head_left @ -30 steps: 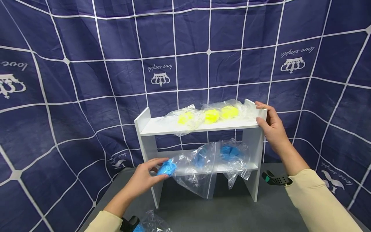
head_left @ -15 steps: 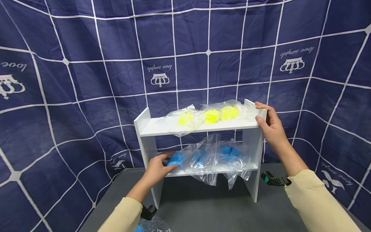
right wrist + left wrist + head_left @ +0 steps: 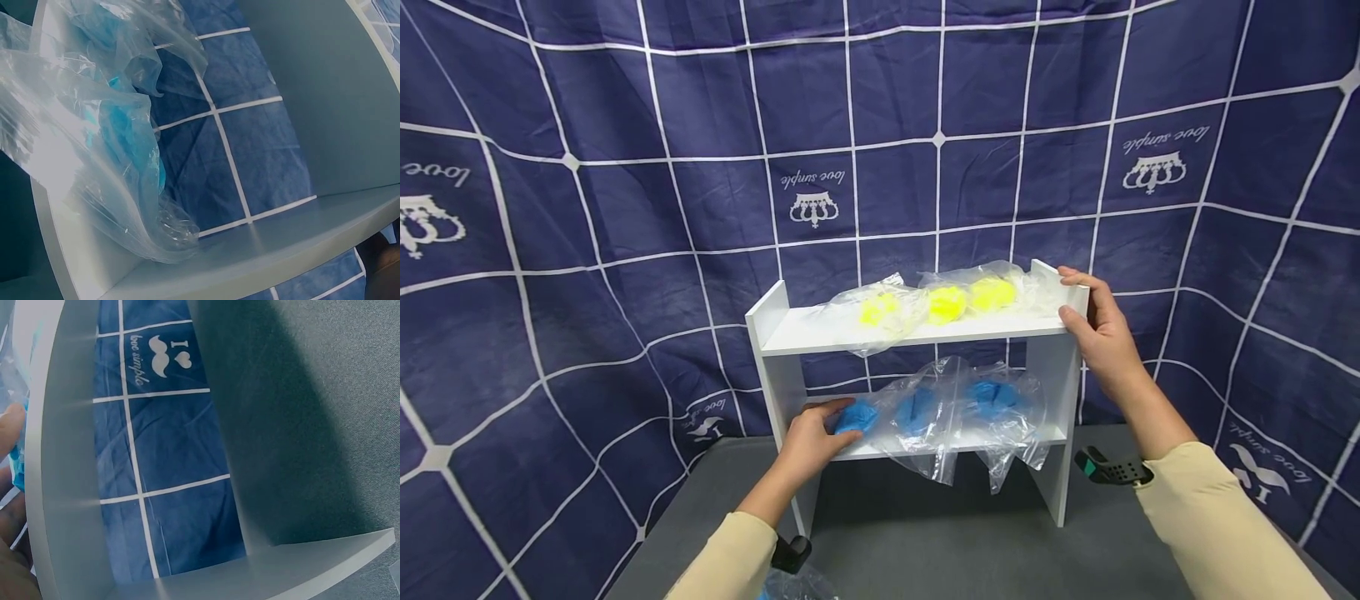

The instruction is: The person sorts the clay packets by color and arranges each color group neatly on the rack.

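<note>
A white two-tier shelf stands on the dark grey surface. My left hand is at the left end of its lower board, thumb and fingers around a soft blue lump in a clear zip bag. To its right lie two more clear bags with blue lumps, a middle one and a right one, their loose plastic hanging over the front edge. At the upper right my right hand grips the side panel. In the left wrist view, blue plastic shows beside my fingers.
Several bright yellow lumps in clear bags lie on the top board. Another clear bag with a bit of blue lies at the bottom edge of the head view. Dark blue cloth with white lines hangs behind and at both sides.
My left hand has carried the bagged blue lump right and back onto the lower board, then sunk slightly with it. The bag's stretched plastic has slackened. My right hand stays on the side panel.
</note>
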